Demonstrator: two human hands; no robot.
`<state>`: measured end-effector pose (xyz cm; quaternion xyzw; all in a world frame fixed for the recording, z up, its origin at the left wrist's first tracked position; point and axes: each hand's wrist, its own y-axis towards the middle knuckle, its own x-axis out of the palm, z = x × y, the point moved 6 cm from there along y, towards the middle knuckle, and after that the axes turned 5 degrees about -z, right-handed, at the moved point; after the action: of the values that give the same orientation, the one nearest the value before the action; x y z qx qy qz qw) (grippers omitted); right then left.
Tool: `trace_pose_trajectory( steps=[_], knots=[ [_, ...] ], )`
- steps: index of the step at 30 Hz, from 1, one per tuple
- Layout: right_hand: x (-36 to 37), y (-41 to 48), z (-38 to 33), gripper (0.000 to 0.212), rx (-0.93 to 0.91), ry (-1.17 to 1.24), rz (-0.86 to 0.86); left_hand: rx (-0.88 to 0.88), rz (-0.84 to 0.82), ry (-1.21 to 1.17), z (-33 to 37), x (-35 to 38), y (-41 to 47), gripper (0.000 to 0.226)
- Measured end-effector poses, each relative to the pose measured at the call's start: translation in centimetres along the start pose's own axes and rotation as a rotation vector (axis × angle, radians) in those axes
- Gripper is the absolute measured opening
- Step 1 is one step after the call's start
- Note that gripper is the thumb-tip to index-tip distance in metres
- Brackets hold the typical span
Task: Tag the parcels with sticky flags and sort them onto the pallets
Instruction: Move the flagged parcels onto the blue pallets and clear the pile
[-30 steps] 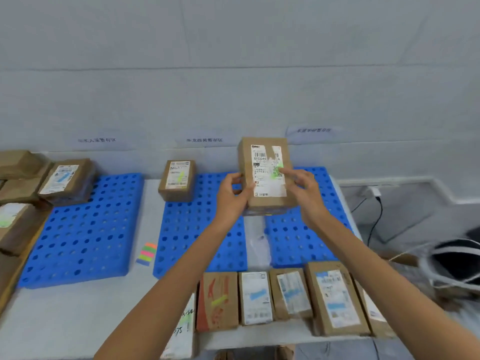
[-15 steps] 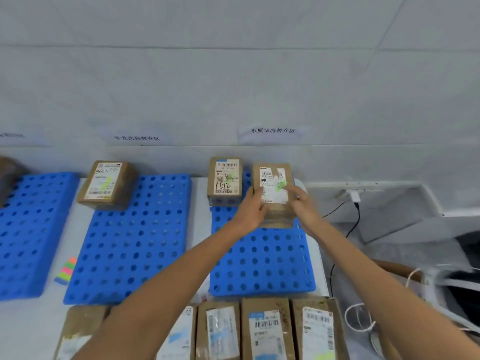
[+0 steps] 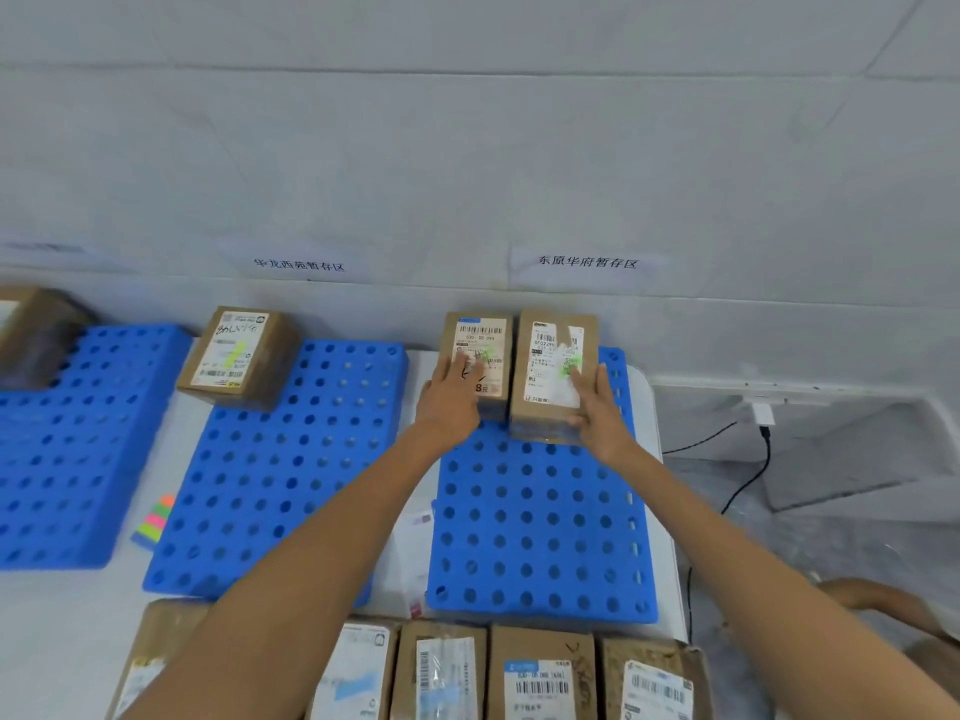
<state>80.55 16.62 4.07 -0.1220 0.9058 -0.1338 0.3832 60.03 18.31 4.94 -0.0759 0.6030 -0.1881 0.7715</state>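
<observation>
Just right of centre, right hand (image 3: 597, 407) is gripping a parcel (image 3: 545, 356) on the pallet (image 3: 540, 511); left hand (image 3: 449, 402) is resting flat on its neighbour (image 3: 480, 335).

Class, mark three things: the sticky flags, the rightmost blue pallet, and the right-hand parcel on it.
sticky flags (image 3: 155, 521): head view, middle strip.
rightmost blue pallet (image 3: 540, 511): head view, bare middle.
right-hand parcel (image 3: 546, 366): head view, white label.

The left wall sign (image 3: 300, 265) reads "华龙西苑暂存区" and the right wall sign (image 3: 587, 262) reads "东原华府暂存区". Below them, the left parcel (image 3: 480, 335) is labelled "530-05 094", and the label on the right parcel (image 3: 550, 350) starts "SF0229".
</observation>
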Motion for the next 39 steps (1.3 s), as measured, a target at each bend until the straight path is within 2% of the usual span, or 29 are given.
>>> trace_pose_trajectory(
  steps=[5,7,9,11,15,20,24,27,29,31,33,37,39],
  knots=[
    [0.0,0.2,0.6,0.069,0.013,-0.25,-0.039,0.097,-0.124,-0.045,-1.1,-1.4,-0.5,0.065],
    [-0.6,-0.7,-0.5,0.065,-0.025,-0.318,0.072,0.121,-0.058,-0.17,-1.2,-2.7,-2.0,0.061],
    [-0.3,-3.2,-3.4,0.054,-0.069,-0.25,0.169,0.129,0.051,-0.364,-2.4,-4.3,-5.2,0.053],
    [1.3,-6.4,-6.8,0.041,-0.117,-0.159,0.197,0.135,0.112,-0.466,-5.0,-5.3,-9.5,0.047],
    [8.5,-13.7,-13.2,0.028,-0.199,-0.04,0.017,0.095,0.169,-0.489,-14.2,-4.8,-19.3,0.04],
    [21.6,-20.4,-19.0,0.025,-0.141,0.206,-0.303,-0.191,0.17,-0.592,-26.1,-1.0,-30.7,0.041],
    [30.8,-23.3,-22.4,0.025,-0.01,0.303,-0.501,-0.362,0.013,-0.647,-31.0,3.8,-36.0,0.052],
    [35.4,-24.8,-23.8,0.03,0.132,0.309,-0.583,-0.494,-0.149,-0.7,-33.1,7.3,-37.8,0.064],
    [37.9,-25.6,-23.8,0.031,0.227,0.338,-0.65,-0.534,-0.271,-0.812,-33.7,9.2,-38.8,0.06],
    [39.5,-26.3,-24.0,0.031,0.278,0.353,-0.683,-0.51,-0.338,-0.941,-33.4,10.5,-39.5,0.044],
    [40.2,-26.5,-24.6,0.034,0.297,0.36,-0.684,-0.518,-0.28,-0.976,-33.0,10.5,-40.4,0.034],
    [39.9,-26.3,-26.9,0.037,0.273,0.381,-0.656,-0.55,-0.077,-0.977,-33.5,9.3,-41.5,0.036],
    [39.2,-25.9,-28.4,0.037,0.2,0.406,-0.64,-0.546,0.006,-0.963,-34.0,7.4,-41.7,0.036]
  ],
)
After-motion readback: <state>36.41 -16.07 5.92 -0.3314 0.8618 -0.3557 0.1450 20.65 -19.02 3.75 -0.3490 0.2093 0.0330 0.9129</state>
